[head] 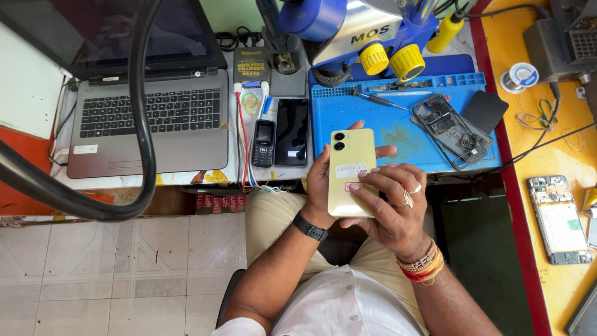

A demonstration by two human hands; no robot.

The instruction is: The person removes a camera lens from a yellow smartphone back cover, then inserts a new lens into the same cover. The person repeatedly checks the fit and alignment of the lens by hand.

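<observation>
A pale yellow smartphone [350,155] is held back side up over my lap, its two camera lenses at the top and a white sticker across the middle. My left hand [319,186] cups it from the left and behind, with a black band on that wrist. My right hand [395,205] grips its lower right part, fingers laid across the back near a small pink sticker. Rings sit on two right fingers, and beaded and red thread bands on the right wrist.
A blue work mat [348,112] holds an opened phone frame [449,129], a dark back cover [485,111] and a screwdriver [379,99]. A blue microscope [367,34] stands behind. A laptop [149,118], keypad phone [263,143], black smartphone [291,132] and bare phone board [558,219] lie around.
</observation>
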